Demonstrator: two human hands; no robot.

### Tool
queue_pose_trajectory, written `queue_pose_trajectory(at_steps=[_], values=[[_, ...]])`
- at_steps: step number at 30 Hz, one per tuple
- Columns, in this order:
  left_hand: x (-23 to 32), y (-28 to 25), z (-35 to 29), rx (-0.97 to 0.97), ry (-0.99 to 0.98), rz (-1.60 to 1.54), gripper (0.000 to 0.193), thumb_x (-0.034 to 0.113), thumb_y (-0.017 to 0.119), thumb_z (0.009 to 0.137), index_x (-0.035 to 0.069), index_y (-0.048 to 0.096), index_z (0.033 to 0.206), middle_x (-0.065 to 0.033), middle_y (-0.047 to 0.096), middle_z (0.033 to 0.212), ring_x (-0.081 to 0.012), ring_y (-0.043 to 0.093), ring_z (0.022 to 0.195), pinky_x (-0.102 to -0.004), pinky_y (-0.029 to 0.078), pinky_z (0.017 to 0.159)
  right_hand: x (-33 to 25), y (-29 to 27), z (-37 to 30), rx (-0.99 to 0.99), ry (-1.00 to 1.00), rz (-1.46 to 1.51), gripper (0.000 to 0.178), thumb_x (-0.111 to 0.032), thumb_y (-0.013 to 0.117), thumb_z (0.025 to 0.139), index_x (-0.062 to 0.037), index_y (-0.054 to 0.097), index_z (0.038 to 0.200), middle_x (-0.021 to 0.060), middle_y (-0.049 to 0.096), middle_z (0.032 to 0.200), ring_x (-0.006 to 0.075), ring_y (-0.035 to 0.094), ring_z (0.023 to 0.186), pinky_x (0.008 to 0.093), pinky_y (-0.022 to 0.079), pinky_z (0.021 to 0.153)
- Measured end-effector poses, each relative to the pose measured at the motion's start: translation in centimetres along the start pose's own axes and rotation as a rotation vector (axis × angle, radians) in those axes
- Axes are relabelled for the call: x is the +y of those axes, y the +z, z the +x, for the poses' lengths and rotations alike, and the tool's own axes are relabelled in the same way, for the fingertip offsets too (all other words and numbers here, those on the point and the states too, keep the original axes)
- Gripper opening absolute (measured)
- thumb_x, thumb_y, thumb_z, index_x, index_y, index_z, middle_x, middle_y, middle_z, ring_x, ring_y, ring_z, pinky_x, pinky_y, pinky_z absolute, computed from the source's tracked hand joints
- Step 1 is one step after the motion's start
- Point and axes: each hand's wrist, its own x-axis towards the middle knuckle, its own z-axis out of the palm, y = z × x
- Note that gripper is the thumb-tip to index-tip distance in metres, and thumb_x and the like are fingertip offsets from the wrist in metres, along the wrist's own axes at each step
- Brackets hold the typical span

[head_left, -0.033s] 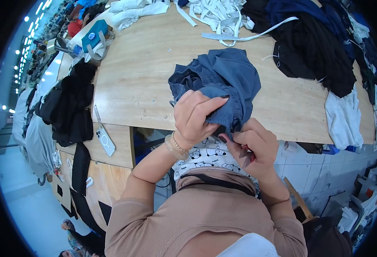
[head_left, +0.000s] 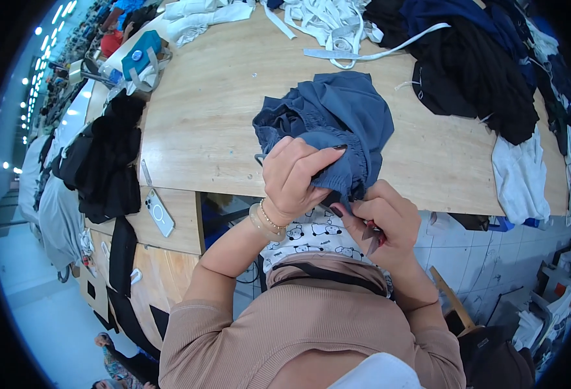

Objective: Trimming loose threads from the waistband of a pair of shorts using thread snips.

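Observation:
A blue-grey garment (head_left: 357, 107) with a gathered elastic waistband lies bunched at the table's near edge. My left hand (head_left: 292, 175) is closed on its waistband, thumb and fingers pressing the cloth. Just to the right, my right hand (head_left: 386, 220) pinches a narrow bit of the same garment between thumb and forefinger, below the waistband. Tucked in the right palm is a small metal tool with a red part (head_left: 375, 236), perhaps thread snips; the fingers partly cover it. Both hands are close together over my lap.
White straps (head_left: 337, 32) are heaped at the back of the wooden table (head_left: 201, 117). Black garments (head_left: 473, 84) and a white cloth (head_left: 522, 175) lie on the right. More black cloth (head_left: 104, 155), a phone (head_left: 160, 212) and a teal object (head_left: 141, 55) are on the left.

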Motion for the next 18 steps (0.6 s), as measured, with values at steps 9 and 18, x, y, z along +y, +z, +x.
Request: queue_pose_trajectory(at_steps=[9, 18], values=[[-0.4, -0.8, 0.0, -0.128, 0.151, -0.046, 0.034, 0.023, 0.065, 0.069, 0.002, 0.065, 0.096, -0.0037, 0.054, 0.070, -0.0173, 0.049, 0.054, -0.0287, 0.035, 0.049, 0.6, -0.8, -0.5, -0.026, 0.065, 0.154, 0.020, 0.002, 0.071, 0.062, -0.0029, 0.057, 0.075, 0.0068, 0.046, 0.068, 0.0179, 0.048, 0.051, 0.0260, 0.035, 0.044], [-0.3, -1.6, 1.0, -0.238, 0.358, -0.044, 0.031, 0.006, 0.065, 0.062, -0.001, 0.065, 0.092, -0.0007, 0.051, 0.065, -0.0120, 0.045, 0.051, -0.0248, 0.032, 0.047, 2.9, -8.9, 3.3, -0.282, 0.310, -0.043, 0.036, 0.012, 0.047, 0.075, 0.0001, 0.061, 0.106, 0.0097, 0.055, 0.086, 0.0127, 0.056, 0.069, 0.0249, 0.043, 0.063]])
